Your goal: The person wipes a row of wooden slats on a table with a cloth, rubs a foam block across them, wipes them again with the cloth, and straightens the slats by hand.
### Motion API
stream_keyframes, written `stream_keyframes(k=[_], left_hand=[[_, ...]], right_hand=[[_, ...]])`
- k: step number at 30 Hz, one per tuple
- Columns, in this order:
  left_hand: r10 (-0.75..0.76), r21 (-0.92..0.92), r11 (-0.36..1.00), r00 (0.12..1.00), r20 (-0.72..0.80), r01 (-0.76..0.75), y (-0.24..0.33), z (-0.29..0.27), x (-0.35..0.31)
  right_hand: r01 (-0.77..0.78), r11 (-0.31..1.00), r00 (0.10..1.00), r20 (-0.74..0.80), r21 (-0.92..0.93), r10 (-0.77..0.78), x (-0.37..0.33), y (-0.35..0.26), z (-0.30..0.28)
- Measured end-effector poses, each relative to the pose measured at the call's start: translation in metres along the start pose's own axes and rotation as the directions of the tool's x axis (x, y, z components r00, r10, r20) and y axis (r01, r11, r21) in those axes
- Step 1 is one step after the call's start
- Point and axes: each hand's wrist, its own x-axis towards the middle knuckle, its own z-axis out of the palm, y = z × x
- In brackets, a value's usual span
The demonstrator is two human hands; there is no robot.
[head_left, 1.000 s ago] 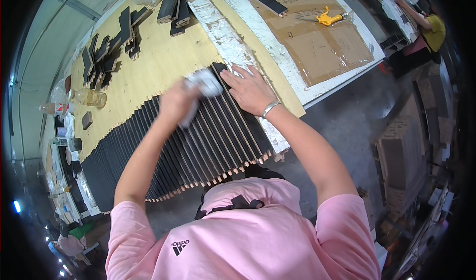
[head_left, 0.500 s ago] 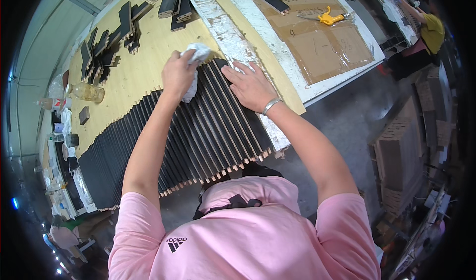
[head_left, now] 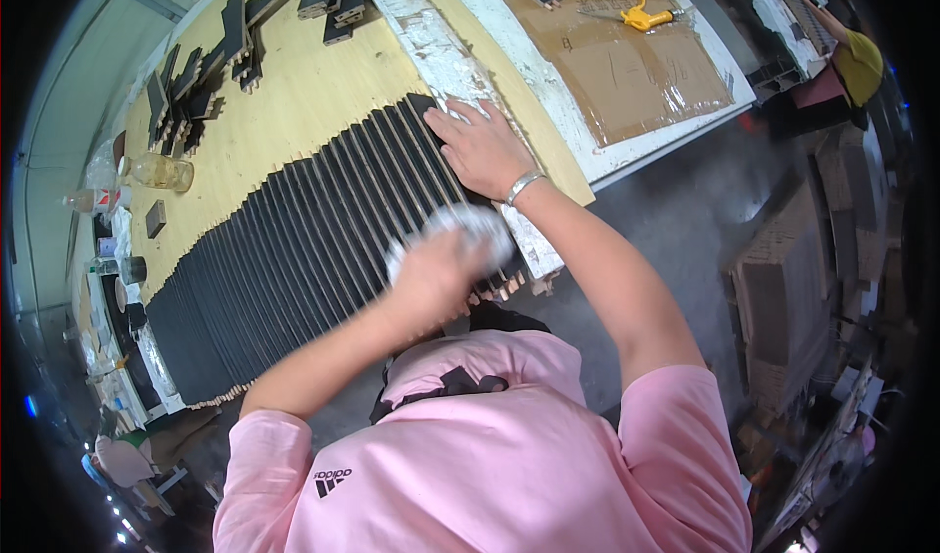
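Note:
A row of black wooden slats (head_left: 294, 240) lies side by side, their pale dowel-like ends sticking out. Over the near right end of this row, my left hand (head_left: 436, 271) is closed on a white cloth (head_left: 472, 225), both blurred by motion. My right hand (head_left: 478, 149) lies flat, fingers stretched, at the far end of the rightmost slats and partly over the white-smeared rail (head_left: 446, 51) beside them. It holds nothing. The cloth and my left hand hide the near ends of several slats.
Loose black slats (head_left: 235, 34) are heaped at the far left of the plywood tabletop (head_left: 294, 102). A glass jar (head_left: 162, 172) and small block (head_left: 156, 219) sit at its left edge. Rightward, a yellow air gun (head_left: 646, 14) rests on cardboard (head_left: 636, 88). Another person (head_left: 858, 68) is at far right.
My left hand has swept the white cloth from the far ends of the slats toward me and to the right. My right hand stays pressed at the row's right edge.

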Motion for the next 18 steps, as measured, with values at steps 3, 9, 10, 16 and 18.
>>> stream_keyframes(k=[3,9,10,16,18], left_hand=[[0.143,-0.418,0.908,0.954,0.264,-0.021,0.035,-0.027,-0.017],[-0.353,-0.138,0.933,0.921,-0.166,0.333,-0.024,-0.064,-0.006],[-0.403,-0.013,0.915,0.911,-0.086,0.403,-0.014,-0.062,-0.005],[-0.549,0.09,0.826,0.831,-0.089,0.556,-0.127,-0.068,-0.093],[-0.73,0.345,0.484,0.588,-0.347,0.804,-0.176,-0.102,-0.124]], right_hand=[[-0.02,0.999,0.998,0.052,0.049,0.017,-0.002,-0.002,-0.007],[-0.027,0.999,0.998,0.054,0.045,0.025,-0.005,-0.003,-0.006],[-0.043,0.998,0.998,0.056,0.045,0.04,-0.007,0.002,-0.004],[-0.016,0.999,0.999,0.041,0.029,0.015,-0.002,-0.006,-0.006],[-0.026,0.999,0.998,0.051,0.028,0.025,0.002,-0.009,-0.009]])
